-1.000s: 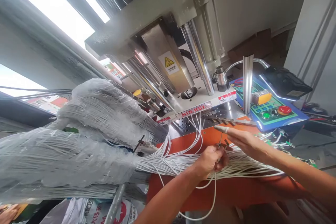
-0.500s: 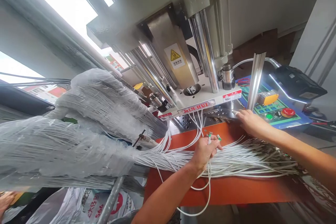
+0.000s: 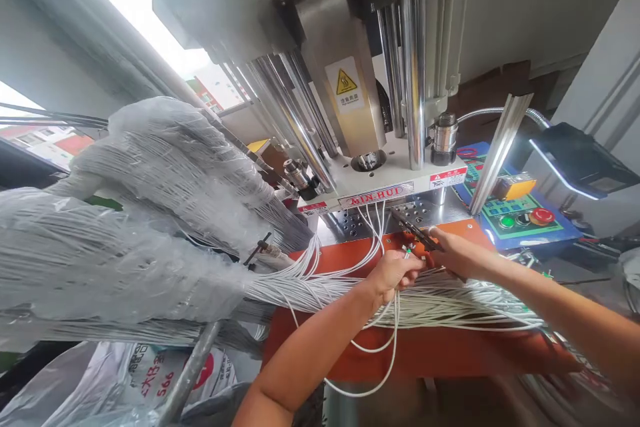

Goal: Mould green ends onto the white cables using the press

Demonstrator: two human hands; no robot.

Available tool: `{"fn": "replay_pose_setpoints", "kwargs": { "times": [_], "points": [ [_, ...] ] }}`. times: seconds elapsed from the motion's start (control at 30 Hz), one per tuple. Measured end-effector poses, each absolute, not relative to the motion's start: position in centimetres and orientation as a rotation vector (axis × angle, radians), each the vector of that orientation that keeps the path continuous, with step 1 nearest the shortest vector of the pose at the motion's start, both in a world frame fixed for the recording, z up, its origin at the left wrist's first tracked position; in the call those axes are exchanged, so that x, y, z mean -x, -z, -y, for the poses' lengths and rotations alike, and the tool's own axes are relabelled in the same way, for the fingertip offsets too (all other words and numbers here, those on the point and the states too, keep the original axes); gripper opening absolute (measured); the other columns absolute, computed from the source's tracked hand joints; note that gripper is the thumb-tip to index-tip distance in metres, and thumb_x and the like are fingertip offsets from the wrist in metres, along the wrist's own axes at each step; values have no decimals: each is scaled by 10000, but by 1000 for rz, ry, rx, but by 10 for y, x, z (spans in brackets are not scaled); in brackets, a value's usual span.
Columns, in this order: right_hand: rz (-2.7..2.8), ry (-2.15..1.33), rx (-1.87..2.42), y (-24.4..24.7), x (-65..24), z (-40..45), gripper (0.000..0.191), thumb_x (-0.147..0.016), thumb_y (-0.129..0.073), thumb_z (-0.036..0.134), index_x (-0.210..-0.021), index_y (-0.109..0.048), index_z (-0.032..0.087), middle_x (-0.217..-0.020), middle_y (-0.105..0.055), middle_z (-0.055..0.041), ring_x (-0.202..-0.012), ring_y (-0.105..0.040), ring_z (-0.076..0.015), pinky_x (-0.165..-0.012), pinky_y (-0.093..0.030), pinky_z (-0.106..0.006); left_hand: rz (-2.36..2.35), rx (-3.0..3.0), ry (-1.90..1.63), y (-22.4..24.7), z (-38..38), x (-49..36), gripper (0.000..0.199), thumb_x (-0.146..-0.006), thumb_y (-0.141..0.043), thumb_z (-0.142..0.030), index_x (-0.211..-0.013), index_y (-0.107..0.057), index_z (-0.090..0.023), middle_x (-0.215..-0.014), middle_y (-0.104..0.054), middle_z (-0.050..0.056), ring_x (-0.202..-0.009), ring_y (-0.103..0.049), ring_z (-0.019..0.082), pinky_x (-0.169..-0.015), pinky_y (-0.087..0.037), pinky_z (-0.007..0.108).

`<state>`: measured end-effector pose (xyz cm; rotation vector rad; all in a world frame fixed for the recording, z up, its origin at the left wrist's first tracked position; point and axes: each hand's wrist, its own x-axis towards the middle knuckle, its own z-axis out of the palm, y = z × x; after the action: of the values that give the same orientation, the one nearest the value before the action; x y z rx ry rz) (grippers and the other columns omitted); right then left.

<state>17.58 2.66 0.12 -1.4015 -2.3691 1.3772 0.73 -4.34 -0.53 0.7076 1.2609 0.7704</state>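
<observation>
My left hand (image 3: 397, 273) is closed around white cables (image 3: 397, 307) with small metal and green connector ends (image 3: 408, 251) sticking up past the fingers. The cables hang in a loop below it. Close by on the right, my right hand (image 3: 457, 253) grips a long, dark pliers-like tool (image 3: 417, 230). The tool's far tip points up and left toward the press bed, and its near part is hidden in the hand. Whether it touches the connectors I cannot tell. Under both hands lies a thick bundle of white cables (image 3: 320, 290) across the orange-red table (image 3: 325, 357).
A press (image 3: 377, 197) with bright guide columns and a heat-warning label stands ahead; several cables run under its plate. To the right are a control panel (image 3: 525, 230) with a red button and a lamp (image 3: 590, 153). Plastic-wrapped cable bundles (image 3: 125, 253) fill the left.
My right hand has brought the tool leftward and down from the press's right edge, close to my left hand. My left hand keeps hold of the cables. The view has shifted slightly.
</observation>
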Motion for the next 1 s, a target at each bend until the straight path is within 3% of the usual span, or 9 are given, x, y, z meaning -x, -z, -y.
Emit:
{"fn": "replay_pose_setpoints", "kwargs": {
  "times": [0.23,0.53,0.73,1.0],
  "points": [
    [2318,-1238,1260,16,-181,-14,279,-829,-423,292,-1086,-512,233,-653,-576,48,-508,-489,-128,-505,-345,-246,-1311,-743,-726,7,38,-14,284,-627,-713,-309,-597,-471,-163,-492,-450,-66,-350,-299,8,-378,-109,188],
    [2413,-1142,1276,18,-182,-18,257,-845,-415,288,-1081,-502,237,-848,-646,-17,-756,-607,-194,-664,-427,-290,-1319,-906,-779,16,38,-17,347,-646,-716,-377,-558,-446,-178,-433,-398,-75,-350,-289,26,-373,-148,194],
    [2371,-1158,1222,21,-185,-19,353,-847,-423,275,-1192,-497,260,-868,-656,-20,-760,-613,-198,-665,-443,-288,-1389,-971,-751,19,39,-17,320,-698,-654,-378,-554,-450,-179,-431,-386,-71,-369,-289,35,-393,-171,204],
    [2404,-1179,1259,16,-185,-19,356,-847,-398,278,-1187,-491,229,-861,-633,-25,-741,-591,-189,-674,-432,-290,-1380,-1047,-789,21,39,-16,277,-699,-628,-346,-559,-464,-172,-443,-385,-67,-405,-299,38,-427,-206,206]
  ]
}}
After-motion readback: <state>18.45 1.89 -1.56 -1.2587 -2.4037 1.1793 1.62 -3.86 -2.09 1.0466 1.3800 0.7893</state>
